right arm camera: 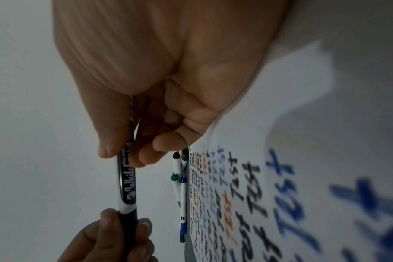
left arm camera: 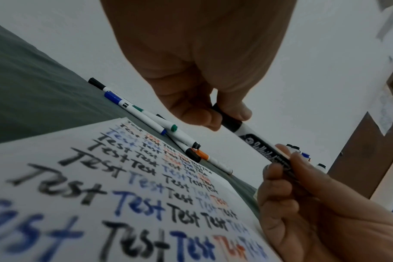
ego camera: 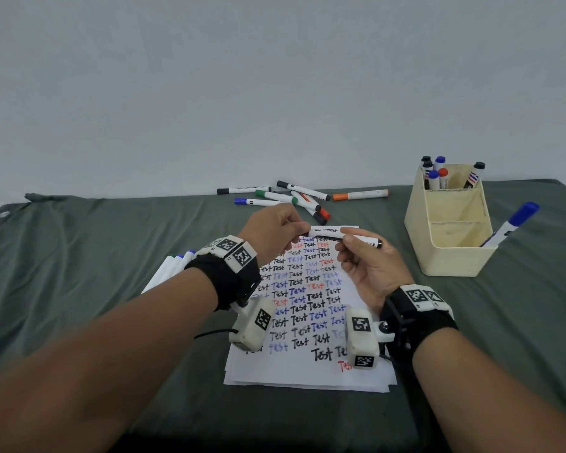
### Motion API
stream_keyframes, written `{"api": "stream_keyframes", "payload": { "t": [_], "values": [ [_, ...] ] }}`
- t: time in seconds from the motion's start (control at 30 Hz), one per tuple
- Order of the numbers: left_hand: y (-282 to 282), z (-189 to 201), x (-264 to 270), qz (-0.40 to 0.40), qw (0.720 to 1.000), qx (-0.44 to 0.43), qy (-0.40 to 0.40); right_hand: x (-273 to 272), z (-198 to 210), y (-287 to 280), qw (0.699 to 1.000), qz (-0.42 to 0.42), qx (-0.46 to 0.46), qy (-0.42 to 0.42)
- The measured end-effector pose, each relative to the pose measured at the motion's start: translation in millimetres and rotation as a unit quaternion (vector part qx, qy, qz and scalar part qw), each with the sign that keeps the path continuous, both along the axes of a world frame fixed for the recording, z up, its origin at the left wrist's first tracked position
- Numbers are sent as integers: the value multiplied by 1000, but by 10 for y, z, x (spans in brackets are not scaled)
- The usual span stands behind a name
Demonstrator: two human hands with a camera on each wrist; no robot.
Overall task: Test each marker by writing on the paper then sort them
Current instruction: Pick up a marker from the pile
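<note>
Hands meet above the paper's far edge: left hand pinches the black whiteboard marker's cap, apparently still on; right hand pinches its barrel, organizer well right.

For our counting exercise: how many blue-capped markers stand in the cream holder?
3. Two markers upright at the back of the holder, one marker leaning from its front. Others may be hidden.

Green-grey cloth over table, plain white wall behind, w/ wrist cams strapped on.
</note>
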State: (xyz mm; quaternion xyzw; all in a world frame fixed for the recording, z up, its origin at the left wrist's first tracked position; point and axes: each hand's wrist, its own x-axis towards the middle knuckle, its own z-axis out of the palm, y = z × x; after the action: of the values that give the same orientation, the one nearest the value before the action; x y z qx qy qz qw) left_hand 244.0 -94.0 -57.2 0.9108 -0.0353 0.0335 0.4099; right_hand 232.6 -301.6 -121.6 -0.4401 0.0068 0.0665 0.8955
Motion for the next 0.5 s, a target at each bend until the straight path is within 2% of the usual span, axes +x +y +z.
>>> {"api": "stream_keyframes", "payload": {
  "t": [0.07,0.13,0.2,0.27,0.33,0.5],
  "values": [
    [33,-19,-13,-25,999,48,4,6,-5,-7,1000,3,2,4],
    [100,-77,-18,-57,987,149,10,16,-13,-8,1000,1,4,7],
    [211,-204,-32,-86,948,300,60,27,-26,-10,1000,-7,2,11],
    [352,-327,-96,-83,890,428,132,33,-37,-10,1000,-11,-5,11],
    [483,-449,-156,-88,864,460,185,39,-51,-11,1000,-14,-11,10],
    [544,-538,-194,-92,873,430,212,38,-39,2,1000,-13,-23,3]
  ]
}}
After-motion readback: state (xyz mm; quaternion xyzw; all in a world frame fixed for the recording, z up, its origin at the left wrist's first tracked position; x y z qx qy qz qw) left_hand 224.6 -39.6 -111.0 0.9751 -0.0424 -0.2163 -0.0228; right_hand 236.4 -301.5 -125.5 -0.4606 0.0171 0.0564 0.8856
